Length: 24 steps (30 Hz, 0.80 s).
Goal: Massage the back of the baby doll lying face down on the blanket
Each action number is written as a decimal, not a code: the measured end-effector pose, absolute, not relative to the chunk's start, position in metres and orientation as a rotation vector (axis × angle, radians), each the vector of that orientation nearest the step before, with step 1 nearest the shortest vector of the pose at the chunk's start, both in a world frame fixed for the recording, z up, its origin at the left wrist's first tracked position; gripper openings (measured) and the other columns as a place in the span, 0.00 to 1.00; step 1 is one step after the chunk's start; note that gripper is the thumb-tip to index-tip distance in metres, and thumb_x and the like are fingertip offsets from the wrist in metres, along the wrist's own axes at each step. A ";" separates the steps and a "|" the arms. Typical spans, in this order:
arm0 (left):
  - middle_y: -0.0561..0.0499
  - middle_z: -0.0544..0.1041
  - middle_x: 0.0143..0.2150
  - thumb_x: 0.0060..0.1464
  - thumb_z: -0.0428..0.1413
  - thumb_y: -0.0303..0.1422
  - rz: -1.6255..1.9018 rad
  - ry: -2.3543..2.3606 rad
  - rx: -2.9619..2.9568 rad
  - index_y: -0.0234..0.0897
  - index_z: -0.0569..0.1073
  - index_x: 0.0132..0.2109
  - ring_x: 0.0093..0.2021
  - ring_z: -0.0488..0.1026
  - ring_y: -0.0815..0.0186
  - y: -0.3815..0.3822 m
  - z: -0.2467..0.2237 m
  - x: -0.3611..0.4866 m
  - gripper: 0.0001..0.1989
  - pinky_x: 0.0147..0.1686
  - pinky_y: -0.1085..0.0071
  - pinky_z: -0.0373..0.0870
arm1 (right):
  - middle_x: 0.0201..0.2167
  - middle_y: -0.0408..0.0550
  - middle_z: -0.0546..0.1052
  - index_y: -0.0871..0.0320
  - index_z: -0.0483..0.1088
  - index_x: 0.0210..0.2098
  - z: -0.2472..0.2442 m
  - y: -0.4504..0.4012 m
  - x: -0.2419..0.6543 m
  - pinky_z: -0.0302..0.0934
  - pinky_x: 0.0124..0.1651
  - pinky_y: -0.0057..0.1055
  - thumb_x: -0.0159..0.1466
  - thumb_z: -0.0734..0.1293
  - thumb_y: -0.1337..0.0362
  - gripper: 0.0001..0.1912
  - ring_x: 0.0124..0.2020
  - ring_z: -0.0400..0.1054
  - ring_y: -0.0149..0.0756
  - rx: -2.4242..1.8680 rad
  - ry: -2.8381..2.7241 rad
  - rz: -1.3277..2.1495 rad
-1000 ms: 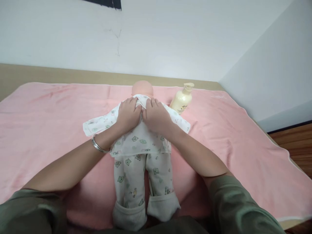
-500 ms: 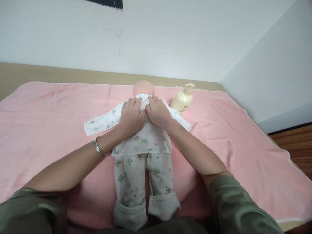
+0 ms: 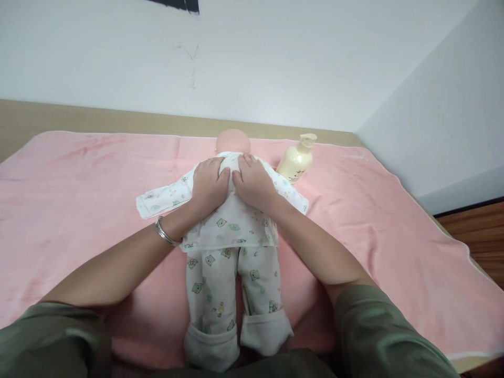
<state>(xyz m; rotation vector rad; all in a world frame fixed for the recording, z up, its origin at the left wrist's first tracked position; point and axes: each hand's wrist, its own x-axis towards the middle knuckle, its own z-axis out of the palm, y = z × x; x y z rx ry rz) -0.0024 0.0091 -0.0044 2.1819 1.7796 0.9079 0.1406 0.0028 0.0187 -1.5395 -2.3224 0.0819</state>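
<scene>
A doll [image 3: 233,141] lies on the pink blanket [image 3: 79,210], its bald head away from me and its face out of sight. It wears a white printed top [image 3: 236,228] and matching trousers [image 3: 218,283] with turned-up cuffs. My left hand [image 3: 210,185] rests on the left side of the doll's upper back, thumb apart from the fingers. On the right side of the upper back lies my right hand [image 3: 255,182], also with its thumb apart. Both hands are open on the cloth, thumbs close together but not touching.
A cream pump bottle [image 3: 296,160] stands on the blanket beyond the doll's right-hand sleeve. Behind the blanket runs a wooden table edge [image 3: 157,122] against a white wall [image 3: 255,63]. Brown wood [image 3: 478,231] shows at the far right.
My left hand has moved slightly left, so the gap between the two thumbs is wider. My right hand has shifted only a little on the doll's back.
</scene>
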 end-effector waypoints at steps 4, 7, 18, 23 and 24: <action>0.40 0.79 0.52 0.62 0.41 0.36 0.961 1.785 2.118 0.35 0.74 0.50 0.54 0.73 0.52 0.007 -0.002 0.001 0.20 0.56 0.57 0.65 | 0.70 0.68 0.62 0.77 0.58 0.67 0.016 0.011 0.142 0.47 0.75 0.51 0.72 0.53 0.63 0.30 0.73 0.53 0.55 -1.574 -2.260 0.141; 0.41 0.79 0.52 0.61 0.42 0.35 0.960 1.783 2.112 0.36 0.74 0.50 0.54 0.73 0.52 0.007 -0.002 0.001 0.20 0.56 0.57 0.66 | 0.71 0.67 0.61 0.77 0.57 0.68 0.016 0.007 0.141 0.45 0.76 0.51 0.71 0.53 0.63 0.31 0.73 0.52 0.55 -1.585 -2.255 0.136; 0.36 0.76 0.55 0.65 0.39 0.34 0.842 1.874 2.306 0.31 0.71 0.57 0.58 0.70 0.47 -0.012 0.005 0.008 0.23 0.60 0.51 0.64 | 0.68 0.69 0.65 0.75 0.63 0.63 0.020 0.012 0.147 0.51 0.72 0.50 0.71 0.53 0.63 0.27 0.70 0.57 0.56 -1.505 -2.335 0.104; 0.33 0.71 0.63 0.65 0.38 0.32 0.795 1.848 2.347 0.29 0.67 0.62 0.64 0.65 0.45 -0.018 0.007 0.010 0.24 0.63 0.48 0.60 | 0.69 0.70 0.62 0.76 0.58 0.66 0.025 0.011 0.150 0.52 0.72 0.50 0.73 0.52 0.63 0.28 0.72 0.55 0.57 -1.533 -2.415 0.072; 0.33 0.71 0.62 0.64 0.39 0.32 0.789 1.833 2.337 0.30 0.68 0.60 0.64 0.66 0.45 -0.015 0.007 0.009 0.23 0.62 0.48 0.61 | 0.69 0.71 0.63 0.77 0.58 0.66 0.025 0.007 0.148 0.52 0.72 0.51 0.73 0.52 0.63 0.28 0.72 0.55 0.57 -1.547 -2.411 0.041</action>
